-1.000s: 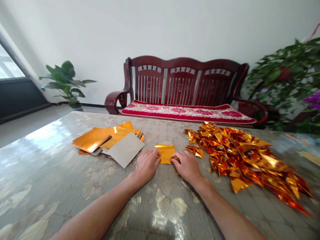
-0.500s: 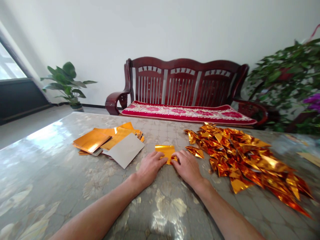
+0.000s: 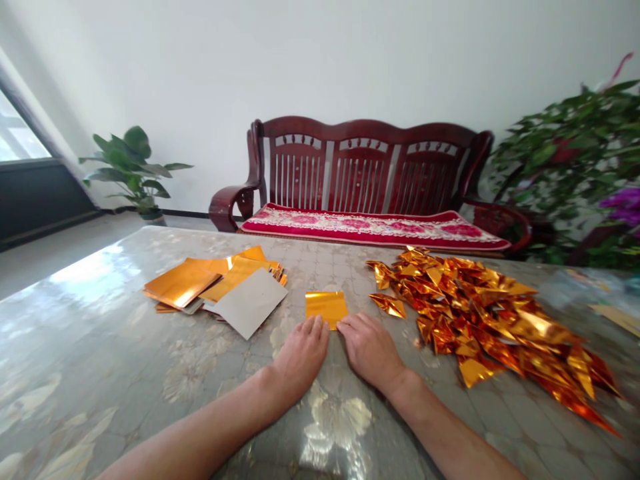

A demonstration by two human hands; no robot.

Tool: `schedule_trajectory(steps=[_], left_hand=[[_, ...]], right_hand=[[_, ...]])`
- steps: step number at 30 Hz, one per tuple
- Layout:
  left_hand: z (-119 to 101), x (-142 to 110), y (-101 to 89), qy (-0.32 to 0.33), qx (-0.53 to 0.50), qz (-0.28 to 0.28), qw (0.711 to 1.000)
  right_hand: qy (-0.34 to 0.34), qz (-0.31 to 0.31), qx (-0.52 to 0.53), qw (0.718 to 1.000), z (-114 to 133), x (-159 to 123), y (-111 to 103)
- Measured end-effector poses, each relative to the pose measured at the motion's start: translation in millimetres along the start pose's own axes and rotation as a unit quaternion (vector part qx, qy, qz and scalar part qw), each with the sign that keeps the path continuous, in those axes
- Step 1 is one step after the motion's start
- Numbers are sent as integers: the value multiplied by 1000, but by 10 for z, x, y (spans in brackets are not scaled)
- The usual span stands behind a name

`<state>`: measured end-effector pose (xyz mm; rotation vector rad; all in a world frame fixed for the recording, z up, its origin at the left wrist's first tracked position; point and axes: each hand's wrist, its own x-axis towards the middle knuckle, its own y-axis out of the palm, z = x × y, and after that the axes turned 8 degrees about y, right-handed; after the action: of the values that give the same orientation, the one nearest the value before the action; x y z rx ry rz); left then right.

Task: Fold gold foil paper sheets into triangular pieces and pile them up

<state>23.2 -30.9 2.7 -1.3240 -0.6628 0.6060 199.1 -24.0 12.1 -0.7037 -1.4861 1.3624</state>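
Observation:
A sheet of gold foil paper point(image 3: 326, 306) lies on the table in front of me, with a bright curved band along its far edge. My left hand point(image 3: 303, 350) is closed at the sheet's near edge, fingers pressed together on it and thumb hidden. At the near right corner, the fingertips of my right hand point(image 3: 370, 348) are closed on the paper, and that thumb is out of sight too. Left of the hands is a loose stack of flat gold foil sheets point(image 3: 183, 280), with a grey-backed sheet point(image 3: 250, 303) on top.
A large heap of folded gold foil pieces point(image 3: 480, 313) covers the table's right side, and one folded piece point(image 3: 387, 305) lies apart from it. Clear plastic point(image 3: 585, 287) sits at the far right. Beyond the patterned table point(image 3: 200, 407) stands a dark wooden bench point(image 3: 360, 167).
Both hands have drawn back toward the sheet's near edge, uncovering more of it. My left fingers have straightened and moved nearer to me. The sheet has shifted slightly left.

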Motion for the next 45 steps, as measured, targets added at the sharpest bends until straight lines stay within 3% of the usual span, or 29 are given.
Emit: schedule_trajectory(steps=[7,13,20,24,32,40,45], left_hand=[[-45,-94,-13,-44,23,5,999],[108,-50,-188,-55,-53,16,997],[390,87,-216,-166,-107,-14,980],[410,100,-215,-207,-106,18,972],[368,93,-275,-199,-102,45,974],[361,80,-203,-194,-154,-12,969],[394,76,-51,-218,-287,-110,926]], right_hand=[[33,25,-38,998,-9,-7,-78],[24,33,-83,996,71,-18,-121],[9,39,-66,997,188,-43,-131],[13,35,-45,998,140,-37,-124],[33,10,-36,999,61,-18,-65],[20,-1,-30,999,70,-35,-33],[29,-21,-19,999,57,-31,2]])
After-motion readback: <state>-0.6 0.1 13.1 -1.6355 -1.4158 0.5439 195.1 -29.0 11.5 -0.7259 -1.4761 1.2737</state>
